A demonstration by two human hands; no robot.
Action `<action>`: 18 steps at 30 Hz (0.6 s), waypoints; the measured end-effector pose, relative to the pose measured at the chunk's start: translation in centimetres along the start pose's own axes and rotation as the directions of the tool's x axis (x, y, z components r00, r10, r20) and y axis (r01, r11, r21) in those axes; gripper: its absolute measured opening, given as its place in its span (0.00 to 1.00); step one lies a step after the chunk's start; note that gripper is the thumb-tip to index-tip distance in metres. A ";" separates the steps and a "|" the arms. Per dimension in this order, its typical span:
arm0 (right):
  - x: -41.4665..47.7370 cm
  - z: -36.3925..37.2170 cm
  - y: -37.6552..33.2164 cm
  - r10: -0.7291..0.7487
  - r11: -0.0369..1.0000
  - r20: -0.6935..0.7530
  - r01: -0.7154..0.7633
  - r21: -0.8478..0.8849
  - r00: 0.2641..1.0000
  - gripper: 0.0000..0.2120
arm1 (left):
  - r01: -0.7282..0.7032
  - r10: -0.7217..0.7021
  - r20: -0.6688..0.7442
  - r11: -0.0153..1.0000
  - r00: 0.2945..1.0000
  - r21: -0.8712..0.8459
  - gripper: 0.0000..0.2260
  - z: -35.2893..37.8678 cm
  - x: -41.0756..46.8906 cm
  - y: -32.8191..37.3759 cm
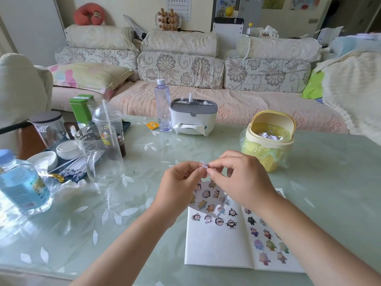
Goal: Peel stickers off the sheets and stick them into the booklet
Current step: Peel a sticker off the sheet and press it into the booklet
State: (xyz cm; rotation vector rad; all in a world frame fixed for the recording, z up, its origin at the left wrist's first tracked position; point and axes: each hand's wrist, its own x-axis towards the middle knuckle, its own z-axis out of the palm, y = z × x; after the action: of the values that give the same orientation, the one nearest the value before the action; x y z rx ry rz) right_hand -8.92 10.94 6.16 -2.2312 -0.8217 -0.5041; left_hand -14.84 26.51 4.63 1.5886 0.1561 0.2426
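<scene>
An open white booklet [216,248] lies on the table in front of me, with cartoon stickers on both pages. A sticker sheet [208,198] with several small figures lies tilted over the booklet's top left corner, partly hidden by my hands. Above it, my left hand [179,188] and my right hand [241,180] meet, and both pinch one small pale sticker [204,165] between fingertips. The sticker's picture is too small to make out.
A yellow mini bin [268,141] with paper scraps stands behind my right hand. At the left are a glass mug [99,149], a lidded cup with a straw [109,129], a blue-capped bottle [20,182] and small dishes. A clear bottle [163,104] and tissue box [193,116] stand at the back.
</scene>
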 end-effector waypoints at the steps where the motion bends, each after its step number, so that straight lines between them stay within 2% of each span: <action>1: 0.0 0.1 0.0 0.012 1.000 -0.002 -0.012 0.009 1.000 0.02 | -0.008 0.008 -0.001 1.000 1.000 0.007 0.06 0.0 0.0 0.0; 8: 0.0 0.2 0.1 0.028 1.000 -0.042 -0.027 0.015 0.999 0.05 | -0.021 0.021 -0.014 0.999 1.000 0.042 0.05 -0.1 0.1 -0.2; 13: 0.0 0.3 0.3 0.041 0.993 -0.002 -0.041 0.113 0.999 0.07 | -0.040 0.040 0.017 0.999 0.999 0.025 0.04 -0.2 0.1 -0.3; 18: 0.0 0.4 0.6 0.103 0.982 0.040 -0.108 0.155 0.994 0.03 | -0.104 0.101 0.035 0.992 0.994 0.076 0.03 -0.2 0.1 -0.5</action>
State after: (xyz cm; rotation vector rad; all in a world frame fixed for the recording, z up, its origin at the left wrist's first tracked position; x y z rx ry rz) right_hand -8.43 10.90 5.61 -2.1288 -0.7291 -0.3430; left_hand -14.77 26.75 4.14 1.6795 0.0602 0.2943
